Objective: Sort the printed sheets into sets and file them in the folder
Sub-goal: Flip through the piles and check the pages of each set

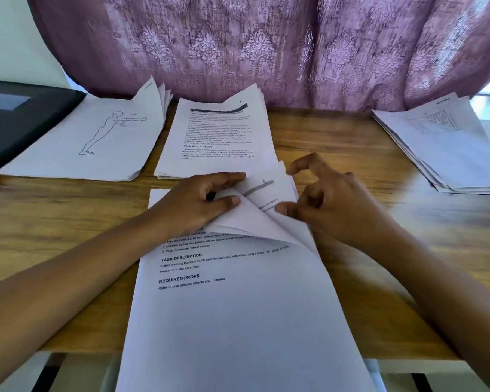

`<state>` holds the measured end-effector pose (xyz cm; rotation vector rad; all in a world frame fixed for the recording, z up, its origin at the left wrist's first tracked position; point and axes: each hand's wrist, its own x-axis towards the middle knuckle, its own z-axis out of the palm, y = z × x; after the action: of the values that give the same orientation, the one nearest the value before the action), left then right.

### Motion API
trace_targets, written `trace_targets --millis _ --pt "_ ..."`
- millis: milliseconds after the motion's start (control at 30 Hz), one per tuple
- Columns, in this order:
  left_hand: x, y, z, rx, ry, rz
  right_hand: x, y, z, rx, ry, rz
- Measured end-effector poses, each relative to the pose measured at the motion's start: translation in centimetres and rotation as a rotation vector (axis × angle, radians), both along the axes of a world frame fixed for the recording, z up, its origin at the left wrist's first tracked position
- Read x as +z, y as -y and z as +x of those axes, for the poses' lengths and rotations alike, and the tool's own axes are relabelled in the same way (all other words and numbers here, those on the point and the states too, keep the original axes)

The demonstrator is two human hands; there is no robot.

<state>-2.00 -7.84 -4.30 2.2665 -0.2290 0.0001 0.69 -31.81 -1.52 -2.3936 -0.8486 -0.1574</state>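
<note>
Lying nearest the person, the stack of sheets sits in the middle of the table, its near end hanging over the table's near edge and its top page printed with headings and short lines of text. The left hand rests on the far end of this stack, with thumb and curled fingers gripping the far right corner of the upper pages, which is folded back toward the left to show a page beneath. The right hand is just right of that corner, fingers curled and thumb tip on the uncovered page; it is blurred, so I cannot tell whether it pinches a sheet. Beyond lie three more piles: a middle pile of text pages, a left pile topped by a line drawing of a standing figure, and a right pile, well apart. The black folder lies at the far left, overlapping the left pile's edge. A purple patterned curtain hangs behind the table.
</note>
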Motion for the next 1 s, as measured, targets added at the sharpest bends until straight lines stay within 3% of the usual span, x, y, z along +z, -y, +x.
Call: trace_targets --millis 100,233,333,433,600,733,833,900,1000 --pt "0.6 0.3 -0.4 0.031 0.015 -0.043 0.3 0.0 -0.4 0.156 -0.081 0.16" --pt "1.0 0.2 -0.6 0.044 -0.047 -0.17 0.1 0.1 -0.4 0.404 -0.048 -0.033" --pt "0.6 0.0 -0.3 0.041 -0.019 -0.173 -0.1 0.3 0.4 0.288 -0.014 -0.014" --pt "0.4 -0.2 -0.1 0.034 -0.033 -0.186 -0.4 0.3 0.9 0.082 -0.032 -0.254" --pt "0.1 -0.5 0.1 0.029 -0.021 -0.119 -0.5 0.1 0.8 0.09 -0.05 -0.4" --pt "0.1 -0.4 0.1 0.043 -0.026 -0.136 0.2 0.0 0.1 -0.008 -0.033 -0.149" --pt "0.5 -0.1 -0.3 0.039 -0.005 -0.166 0.3 -0.1 -0.5 0.141 -0.11 0.106" --pt "0.9 0.0 -0.6 0.057 -0.021 -0.22 0.0 -0.1 -0.6 0.356 -0.054 0.063" --pt "1.0 -0.1 -0.6 0.053 -0.061 -0.184 -0.1 0.1 -0.5 0.482 -0.199 0.008"
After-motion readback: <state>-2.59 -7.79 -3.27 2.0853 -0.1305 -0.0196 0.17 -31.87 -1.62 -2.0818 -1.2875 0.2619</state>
